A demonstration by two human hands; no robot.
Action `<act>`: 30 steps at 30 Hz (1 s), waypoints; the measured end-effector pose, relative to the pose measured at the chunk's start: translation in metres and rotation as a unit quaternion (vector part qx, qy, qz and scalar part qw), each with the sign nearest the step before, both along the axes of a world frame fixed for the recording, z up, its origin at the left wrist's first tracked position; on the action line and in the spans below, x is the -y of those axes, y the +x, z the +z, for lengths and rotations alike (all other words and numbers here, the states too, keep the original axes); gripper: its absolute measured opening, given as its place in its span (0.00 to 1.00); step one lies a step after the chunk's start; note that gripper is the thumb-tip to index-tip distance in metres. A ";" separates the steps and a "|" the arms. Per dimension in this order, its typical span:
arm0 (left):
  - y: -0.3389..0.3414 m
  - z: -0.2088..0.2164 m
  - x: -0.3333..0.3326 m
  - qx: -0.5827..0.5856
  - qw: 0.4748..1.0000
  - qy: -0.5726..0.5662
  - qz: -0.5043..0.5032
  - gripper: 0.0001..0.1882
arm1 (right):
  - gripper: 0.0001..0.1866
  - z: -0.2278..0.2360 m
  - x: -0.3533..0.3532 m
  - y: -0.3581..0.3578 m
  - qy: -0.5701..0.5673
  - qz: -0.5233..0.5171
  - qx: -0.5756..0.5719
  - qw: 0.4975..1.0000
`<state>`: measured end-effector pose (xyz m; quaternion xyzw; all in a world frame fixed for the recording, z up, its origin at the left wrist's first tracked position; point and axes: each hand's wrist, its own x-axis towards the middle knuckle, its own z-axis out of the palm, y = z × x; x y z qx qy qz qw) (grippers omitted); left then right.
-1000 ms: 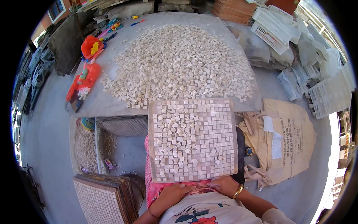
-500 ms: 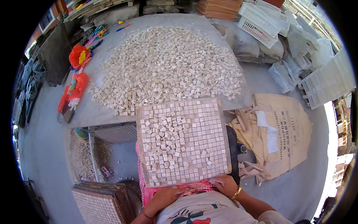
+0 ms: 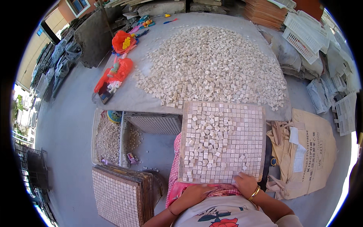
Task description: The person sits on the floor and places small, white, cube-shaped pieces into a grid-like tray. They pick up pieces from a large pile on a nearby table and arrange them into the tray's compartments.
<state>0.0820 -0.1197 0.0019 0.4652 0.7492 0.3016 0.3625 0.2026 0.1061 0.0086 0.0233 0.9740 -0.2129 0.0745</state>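
A square mosaic board [image 3: 247,140] rests over my lap, its right part set with neat rows of pale stone tiles. Loose tile cubes [image 3: 208,137] lie heaped over its left and middle, with a few near the lower right. My right hand [image 3: 246,184], wearing a gold bracelet, is closed at the board's lower right edge, fingertips over the rim. Below the near edge, my left hand [image 3: 194,193] is closed on a pink checked cloth [image 3: 223,191]; its fingertips are partly hidden in the folds.
A large pile of loose tiles [image 3: 215,68] covers the table beyond the board. Red plastic bags [image 3: 123,69] lie at its left. Stacked tile boards [image 3: 117,195] and a bin of tiles [image 3: 107,142] stand left; a woven sack [image 3: 314,155] lies right, below white crates [image 3: 302,38].
The view has swung left, so everything sits further right in it. My right hand has moved up from the cloth onto the board's near edge. My left hand stays at the cloth.
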 end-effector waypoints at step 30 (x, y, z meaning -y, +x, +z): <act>-0.032 -0.016 0.057 -0.094 0.914 0.112 0.377 0.06 | 0.05 0.000 0.086 -0.101 0.005 0.162 -0.012 0.987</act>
